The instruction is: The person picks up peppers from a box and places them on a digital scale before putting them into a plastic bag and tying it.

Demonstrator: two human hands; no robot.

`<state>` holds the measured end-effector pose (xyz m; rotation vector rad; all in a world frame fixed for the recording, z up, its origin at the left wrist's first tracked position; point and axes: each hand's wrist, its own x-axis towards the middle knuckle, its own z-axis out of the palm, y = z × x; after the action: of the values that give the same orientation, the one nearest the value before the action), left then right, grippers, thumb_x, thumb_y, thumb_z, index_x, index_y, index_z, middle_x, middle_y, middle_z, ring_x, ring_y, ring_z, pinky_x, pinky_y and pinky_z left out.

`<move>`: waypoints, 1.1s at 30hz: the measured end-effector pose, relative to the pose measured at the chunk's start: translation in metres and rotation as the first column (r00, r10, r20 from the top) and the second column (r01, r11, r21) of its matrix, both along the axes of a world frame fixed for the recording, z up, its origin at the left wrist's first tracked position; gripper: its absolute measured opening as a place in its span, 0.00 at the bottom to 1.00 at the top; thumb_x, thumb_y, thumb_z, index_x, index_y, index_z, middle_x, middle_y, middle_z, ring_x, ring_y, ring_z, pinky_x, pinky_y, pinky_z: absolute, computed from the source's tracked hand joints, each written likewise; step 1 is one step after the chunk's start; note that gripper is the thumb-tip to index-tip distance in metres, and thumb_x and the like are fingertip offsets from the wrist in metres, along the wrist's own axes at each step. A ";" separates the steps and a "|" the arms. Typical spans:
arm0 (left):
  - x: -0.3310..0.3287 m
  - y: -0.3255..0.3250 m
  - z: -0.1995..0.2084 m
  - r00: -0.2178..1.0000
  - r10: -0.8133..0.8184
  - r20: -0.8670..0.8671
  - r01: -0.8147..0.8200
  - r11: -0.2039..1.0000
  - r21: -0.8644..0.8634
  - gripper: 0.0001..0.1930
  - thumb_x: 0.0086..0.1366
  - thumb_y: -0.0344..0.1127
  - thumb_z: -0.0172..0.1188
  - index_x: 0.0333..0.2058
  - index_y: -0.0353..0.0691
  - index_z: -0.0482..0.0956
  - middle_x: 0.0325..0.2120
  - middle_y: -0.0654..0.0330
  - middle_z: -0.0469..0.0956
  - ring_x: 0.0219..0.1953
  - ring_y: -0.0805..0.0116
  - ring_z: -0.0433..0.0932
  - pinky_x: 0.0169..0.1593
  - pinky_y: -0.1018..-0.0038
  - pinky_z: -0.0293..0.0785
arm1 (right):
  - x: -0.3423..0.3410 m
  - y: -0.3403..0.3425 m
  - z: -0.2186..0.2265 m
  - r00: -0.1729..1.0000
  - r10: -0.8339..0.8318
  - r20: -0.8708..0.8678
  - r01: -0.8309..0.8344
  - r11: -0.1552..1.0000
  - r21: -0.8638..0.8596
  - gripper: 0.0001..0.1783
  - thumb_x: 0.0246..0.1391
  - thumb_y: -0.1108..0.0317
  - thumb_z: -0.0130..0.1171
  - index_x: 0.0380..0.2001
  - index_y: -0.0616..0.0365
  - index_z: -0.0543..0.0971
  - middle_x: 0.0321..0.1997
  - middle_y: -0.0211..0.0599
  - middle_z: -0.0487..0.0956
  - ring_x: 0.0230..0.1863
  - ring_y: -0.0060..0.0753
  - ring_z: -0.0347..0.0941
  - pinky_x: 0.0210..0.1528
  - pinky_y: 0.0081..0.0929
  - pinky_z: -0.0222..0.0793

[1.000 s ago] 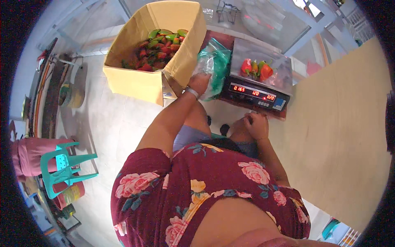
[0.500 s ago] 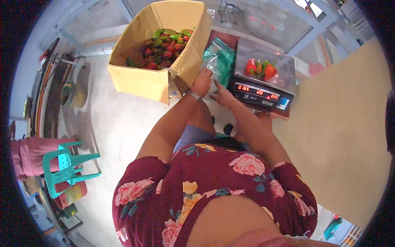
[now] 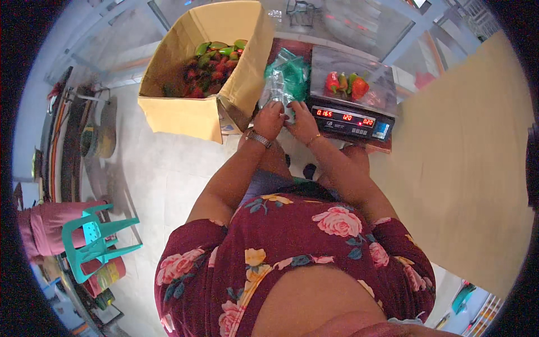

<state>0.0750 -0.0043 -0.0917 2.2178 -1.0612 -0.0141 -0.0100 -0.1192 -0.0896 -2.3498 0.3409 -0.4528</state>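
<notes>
My left hand (image 3: 269,119) and my right hand (image 3: 303,122) are side by side between the cardboard box and the scale. Both have their fingers closed on the near edge of a clear plastic bag (image 3: 273,90). Under and beyond it lies a crumpled heap of green plastic bags (image 3: 293,73). To the right, a digital scale (image 3: 342,122) with a lit red display carries a small group of red and green peppers (image 3: 359,87). Part of the bag's edge is hidden by my fingers.
At the left stands an open cardboard box (image 3: 179,118) with red and green produce (image 3: 216,70) inside. A wide tan board (image 3: 460,168) fills the right side. Farther left are a teal plastic chair (image 3: 92,236) and a bucket (image 3: 104,140).
My hands have come closer together at the bag's near edge, my right hand rising level with my left. The view has shifted slightly; the scale's peppers look unchanged.
</notes>
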 end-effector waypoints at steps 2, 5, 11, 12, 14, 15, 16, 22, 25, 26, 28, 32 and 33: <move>0.002 -0.004 0.003 0.999 0.040 0.001 -0.040 0.999 0.000 0.09 0.51 0.35 0.60 0.30 0.40 0.73 0.27 0.54 0.75 0.32 0.55 0.76 0.35 0.63 0.71 | 0.002 -0.008 -0.010 0.998 -0.042 0.049 0.041 0.999 0.005 0.23 0.40 0.70 0.63 0.41 0.59 0.66 0.34 0.46 0.71 0.36 0.40 0.72 0.37 0.34 0.68; 0.019 -0.002 -0.021 0.922 0.053 -0.385 -0.110 0.986 -0.129 0.10 0.53 0.37 0.60 0.31 0.38 0.76 0.27 0.53 0.78 0.28 0.58 0.77 0.35 0.67 0.72 | 0.007 -0.005 -0.014 0.988 -0.150 0.025 0.144 0.978 0.152 0.23 0.41 0.70 0.63 0.41 0.58 0.66 0.33 0.46 0.72 0.35 0.40 0.71 0.36 0.34 0.67; 0.016 -0.002 -0.014 0.880 0.051 -0.472 -0.140 0.978 -0.156 0.12 0.57 0.40 0.56 0.33 0.36 0.77 0.29 0.50 0.78 0.30 0.59 0.78 0.36 0.68 0.72 | -0.007 0.012 -0.015 0.992 0.112 -0.057 -0.101 0.980 0.171 0.28 0.44 0.72 0.56 0.51 0.60 0.62 0.51 0.54 0.66 0.52 0.52 0.65 0.51 0.38 0.64; 0.017 0.000 -0.020 0.914 0.060 -0.401 -0.140 0.975 -0.172 0.11 0.58 0.39 0.55 0.34 0.36 0.76 0.29 0.49 0.78 0.32 0.57 0.78 0.37 0.68 0.72 | -0.005 0.017 -0.025 0.979 0.203 0.001 -0.202 0.978 -0.050 0.30 0.44 0.75 0.54 0.54 0.62 0.60 0.54 0.57 0.63 0.54 0.52 0.63 0.52 0.36 0.64; 0.016 -0.001 -0.022 0.943 0.061 -0.328 -0.130 0.973 -0.192 0.11 0.58 0.38 0.54 0.35 0.36 0.76 0.30 0.49 0.78 0.33 0.54 0.78 0.37 0.67 0.72 | 0.004 0.012 -0.043 0.964 0.229 -0.136 -0.225 0.973 0.048 0.35 0.44 0.76 0.52 0.58 0.64 0.55 0.61 0.57 0.53 0.61 0.55 0.53 0.59 0.37 0.58; 0.013 -0.003 -0.018 0.947 0.093 -0.308 -0.139 0.982 -0.131 0.10 0.59 0.36 0.54 0.35 0.36 0.75 0.30 0.48 0.77 0.34 0.52 0.77 0.38 0.66 0.71 | 0.007 0.006 -0.049 0.959 0.220 -0.176 -0.230 0.973 -0.036 0.32 0.45 0.73 0.52 0.56 0.64 0.59 0.59 0.58 0.57 0.60 0.55 0.56 0.58 0.38 0.58; 0.009 -0.001 -0.014 0.949 0.133 -0.286 -0.158 0.985 -0.067 0.10 0.59 0.35 0.53 0.36 0.36 0.74 0.31 0.48 0.77 0.35 0.50 0.76 0.39 0.65 0.71 | 0.012 0.003 -0.053 0.952 0.216 -0.217 -0.245 0.963 -0.115 0.29 0.45 0.71 0.53 0.54 0.64 0.63 0.56 0.60 0.61 0.58 0.55 0.59 0.57 0.38 0.59; -0.023 0.023 0.025 0.939 0.058 -0.338 -0.103 0.988 -0.116 0.12 0.63 0.38 0.47 0.38 0.37 0.72 0.33 0.49 0.76 0.39 0.55 0.75 0.44 0.66 0.68 | 0.047 -0.006 -0.052 0.735 0.135 -0.664 -0.304 0.942 -0.145 0.17 0.52 0.61 0.49 0.41 0.58 0.76 0.43 0.53 0.75 0.49 0.51 0.70 0.53 0.40 0.63; -0.031 0.042 0.027 0.966 0.020 -0.259 -0.121 0.916 -0.382 0.10 0.63 0.36 0.48 0.33 0.34 0.70 0.29 0.50 0.75 0.32 0.53 0.75 0.37 0.64 0.69 | 0.059 0.001 -0.048 0.703 0.162 -0.693 -0.210 0.978 0.016 0.30 0.45 0.49 0.56 0.47 0.59 0.71 0.44 0.48 0.75 0.45 0.45 0.71 0.49 0.35 0.66; -0.037 0.047 0.035 0.965 0.012 -0.261 -0.113 0.920 -0.376 0.10 0.63 0.36 0.48 0.33 0.34 0.70 0.29 0.50 0.75 0.32 0.53 0.75 0.37 0.64 0.69 | 0.060 -0.001 -0.052 0.692 0.162 -0.704 -0.162 0.985 0.068 0.35 0.43 0.45 0.58 0.49 0.59 0.69 0.45 0.46 0.75 0.43 0.42 0.72 0.48 0.33 0.67; -0.050 0.057 0.061 0.968 -0.038 -0.248 -0.092 0.866 -0.491 0.08 0.64 0.35 0.47 0.32 0.35 0.69 0.27 0.52 0.74 0.30 0.62 0.75 0.35 0.69 0.70 | 0.060 -0.007 -0.081 0.833 0.098 -0.544 -0.184 0.977 -0.105 0.28 0.45 0.52 0.54 0.46 0.61 0.71 0.45 0.49 0.74 0.43 0.45 0.72 0.48 0.35 0.67; -0.065 0.063 0.100 0.966 0.024 -0.257 -0.152 0.857 -0.492 0.07 0.64 0.35 0.49 0.31 0.37 0.69 0.23 0.54 0.74 0.26 0.70 0.74 0.31 0.74 0.70 | 0.059 -0.016 -0.110 0.929 0.110 -0.352 -0.240 0.905 -0.351 0.20 0.46 0.64 0.48 0.42 0.64 0.73 0.45 0.53 0.74 0.42 0.48 0.73 0.49 0.38 0.66; -0.063 0.063 0.105 0.951 0.062 -0.303 -0.184 0.901 -0.394 0.07 0.63 0.34 0.51 0.31 0.37 0.69 0.22 0.55 0.74 0.24 0.72 0.74 0.29 0.75 0.70 | 0.058 -0.019 -0.107 0.881 0.150 -0.450 -0.314 0.896 -0.315 0.20 0.46 0.66 0.48 0.42 0.64 0.73 0.43 0.55 0.74 0.42 0.49 0.73 0.49 0.39 0.66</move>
<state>0.0120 0.0589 0.0136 1.8203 -0.6853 -0.0441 0.0477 -0.1385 -0.1970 -2.8233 0.1593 0.1256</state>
